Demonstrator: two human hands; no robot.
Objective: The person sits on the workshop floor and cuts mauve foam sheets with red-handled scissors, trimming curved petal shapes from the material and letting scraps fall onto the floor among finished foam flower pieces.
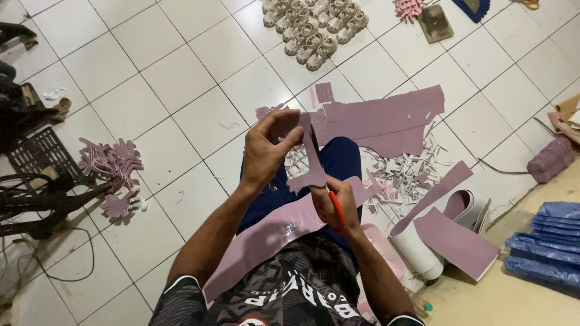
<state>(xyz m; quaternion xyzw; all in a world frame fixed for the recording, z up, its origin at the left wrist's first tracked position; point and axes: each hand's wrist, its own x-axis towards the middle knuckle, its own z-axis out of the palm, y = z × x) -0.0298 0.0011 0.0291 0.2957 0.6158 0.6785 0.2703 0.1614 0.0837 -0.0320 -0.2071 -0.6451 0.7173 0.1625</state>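
Both bare forearms are stretched forward from the near edge and brought together at the centre, above the lap. The left hand is raised slightly farther and higher, its wrist bent, its back turned upward, with thumb and fingers pinched shut on a piece of mauve sheet. The right hand is held nearer and lower, just right of the left wrist, its fingers curled through the orange handles of a pair of scissors, knuckles turned toward the far side. The elbows are spread apart, the left arm angled in from the near left, the right from the near right.
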